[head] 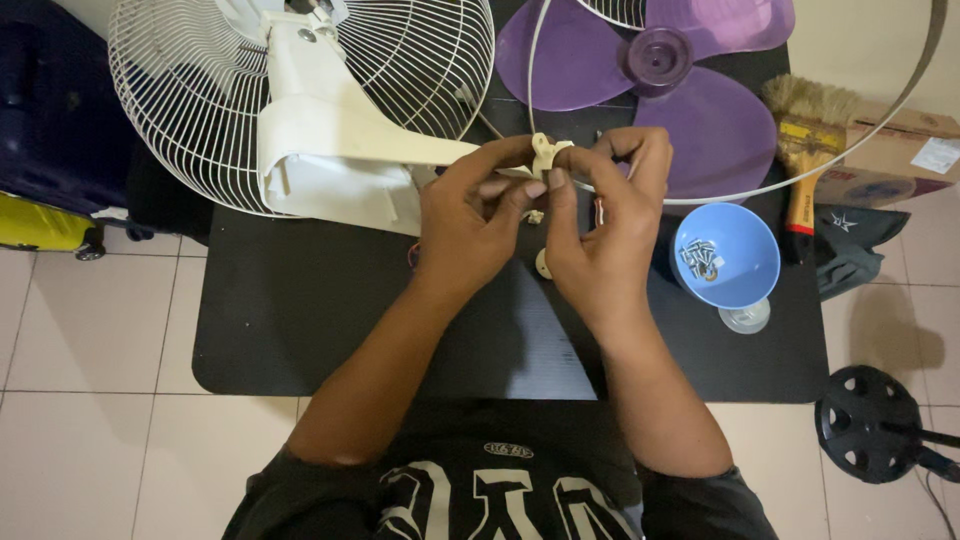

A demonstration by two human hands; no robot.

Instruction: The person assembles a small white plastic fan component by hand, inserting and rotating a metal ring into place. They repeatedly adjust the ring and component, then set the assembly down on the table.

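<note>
My left hand (468, 215) and my right hand (603, 220) meet over a black mat (300, 320), and together they pinch a small cream plastic fan part (545, 152) between the fingertips. A cream fan neck piece (340, 140) runs from the white wire fan guard (190, 90) toward that part. Just below my fingers a small cream round knob (541, 263) lies on the mat.
A purple fan blade (690, 100) lies at the back right inside a wire ring. A blue bowl (735, 265) holds several screws. A paintbrush (805, 150), a cardboard box (890, 150), a black round fan base (868, 425) and a dark suitcase (50, 110) stand around.
</note>
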